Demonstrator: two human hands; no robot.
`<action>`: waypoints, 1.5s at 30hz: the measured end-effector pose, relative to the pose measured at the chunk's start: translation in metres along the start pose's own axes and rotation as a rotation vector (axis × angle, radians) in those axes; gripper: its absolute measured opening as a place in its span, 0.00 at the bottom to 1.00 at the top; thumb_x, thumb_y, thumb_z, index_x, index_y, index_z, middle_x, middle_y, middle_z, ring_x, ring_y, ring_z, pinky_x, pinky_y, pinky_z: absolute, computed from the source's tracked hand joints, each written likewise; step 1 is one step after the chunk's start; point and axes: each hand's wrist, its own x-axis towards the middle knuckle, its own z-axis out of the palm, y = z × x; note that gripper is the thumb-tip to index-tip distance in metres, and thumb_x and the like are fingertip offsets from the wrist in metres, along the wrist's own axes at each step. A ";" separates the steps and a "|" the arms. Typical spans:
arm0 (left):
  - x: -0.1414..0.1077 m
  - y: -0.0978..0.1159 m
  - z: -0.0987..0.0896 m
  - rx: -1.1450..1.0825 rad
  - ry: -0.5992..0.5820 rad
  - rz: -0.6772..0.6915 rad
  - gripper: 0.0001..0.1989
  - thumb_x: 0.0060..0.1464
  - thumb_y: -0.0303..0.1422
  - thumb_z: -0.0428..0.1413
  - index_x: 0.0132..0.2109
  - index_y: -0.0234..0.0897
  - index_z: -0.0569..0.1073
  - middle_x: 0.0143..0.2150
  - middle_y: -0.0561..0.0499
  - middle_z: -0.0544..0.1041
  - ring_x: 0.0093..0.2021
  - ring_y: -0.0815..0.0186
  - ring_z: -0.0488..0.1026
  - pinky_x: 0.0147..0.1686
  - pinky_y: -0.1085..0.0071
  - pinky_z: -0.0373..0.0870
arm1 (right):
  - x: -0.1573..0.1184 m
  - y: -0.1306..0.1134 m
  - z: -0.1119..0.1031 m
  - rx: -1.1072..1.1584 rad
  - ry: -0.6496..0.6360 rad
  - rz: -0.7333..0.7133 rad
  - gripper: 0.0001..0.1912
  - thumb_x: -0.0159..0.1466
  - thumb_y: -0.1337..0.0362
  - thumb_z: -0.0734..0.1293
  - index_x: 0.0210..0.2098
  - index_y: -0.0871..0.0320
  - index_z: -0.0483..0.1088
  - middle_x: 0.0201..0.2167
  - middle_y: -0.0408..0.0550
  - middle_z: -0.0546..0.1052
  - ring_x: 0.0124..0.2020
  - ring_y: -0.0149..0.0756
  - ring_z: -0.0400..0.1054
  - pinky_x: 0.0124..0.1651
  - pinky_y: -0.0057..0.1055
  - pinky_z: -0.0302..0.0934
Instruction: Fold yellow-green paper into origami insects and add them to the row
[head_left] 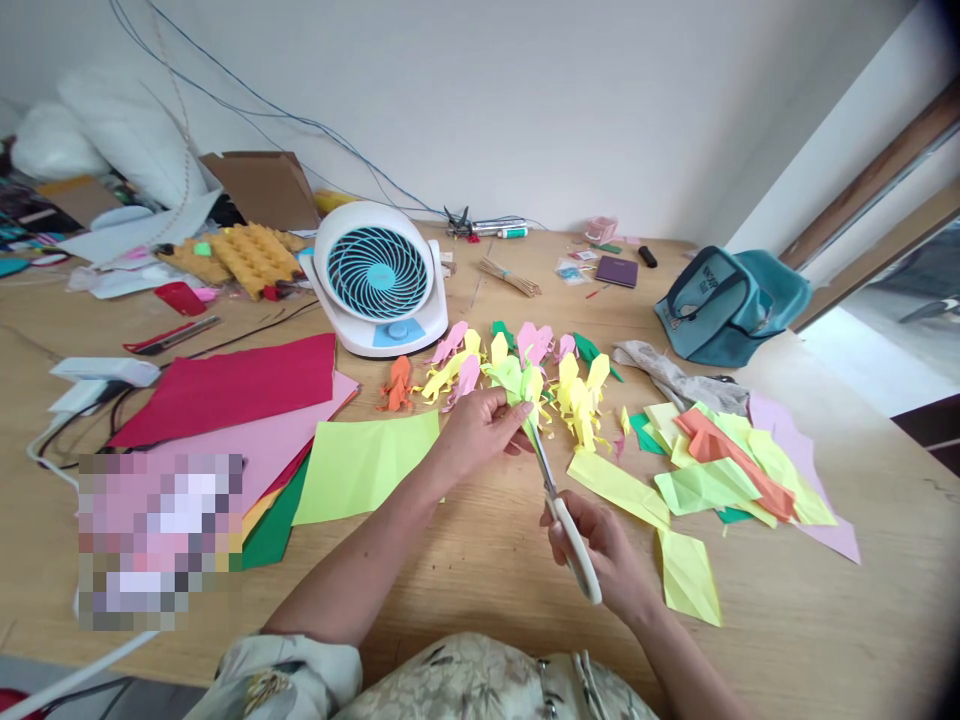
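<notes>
My left hand point(484, 428) pinches a light green folded paper figure point(510, 377) over the middle of the table. In my right hand point(600, 550) is a pair of scissors point(574, 548) with white handles. Their blades point up and away, and the tips meet the green paper by my left fingertips. Behind the hands stand several folded paper figures: yellow ones point(581, 400), pink ones point(534, 343) and an orange one point(399, 383). A flat sheet of yellow-green paper point(360, 465) lies left of my left hand.
A white fan point(379, 275) stands behind the figures. Coloured sheets point(232, 385) are stacked at left, near a box cutter point(176, 335). Paper scraps point(709, 487) pile up at right, with a grey cloth point(679, 378) and a teal bag point(731, 305) beyond.
</notes>
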 end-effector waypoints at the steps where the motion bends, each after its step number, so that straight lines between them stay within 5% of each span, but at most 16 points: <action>1: 0.000 0.000 0.000 -0.002 -0.001 -0.003 0.17 0.54 0.45 0.61 0.35 0.33 0.71 0.31 0.48 0.81 0.27 0.66 0.80 0.24 0.77 0.77 | 0.000 0.000 0.000 0.011 0.000 0.000 0.20 0.65 0.47 0.65 0.29 0.58 0.65 0.20 0.39 0.62 0.23 0.28 0.55 0.26 0.26 0.50; 21: 0.000 0.002 0.001 0.017 -0.069 -0.020 0.16 0.57 0.43 0.59 0.33 0.33 0.70 0.32 0.47 0.81 0.29 0.64 0.81 0.23 0.78 0.75 | -0.001 0.006 0.001 0.025 0.020 0.007 0.19 0.64 0.47 0.65 0.31 0.58 0.67 0.20 0.39 0.63 0.23 0.29 0.56 0.26 0.27 0.51; 34: -0.002 -0.001 0.000 0.086 -0.098 0.081 0.27 0.62 0.54 0.46 0.29 0.34 0.68 0.25 0.47 0.78 0.23 0.67 0.78 0.23 0.77 0.73 | -0.001 -0.001 0.000 0.045 0.043 0.012 0.19 0.63 0.49 0.67 0.27 0.57 0.64 0.19 0.38 0.62 0.22 0.28 0.53 0.25 0.26 0.48; 45: 0.000 -0.001 -0.001 0.047 -0.164 0.089 0.26 0.61 0.54 0.48 0.28 0.34 0.66 0.24 0.49 0.76 0.22 0.68 0.76 0.24 0.74 0.74 | -0.002 -0.001 0.002 0.044 0.050 -0.012 0.21 0.64 0.46 0.65 0.30 0.58 0.66 0.20 0.39 0.62 0.23 0.29 0.54 0.26 0.27 0.50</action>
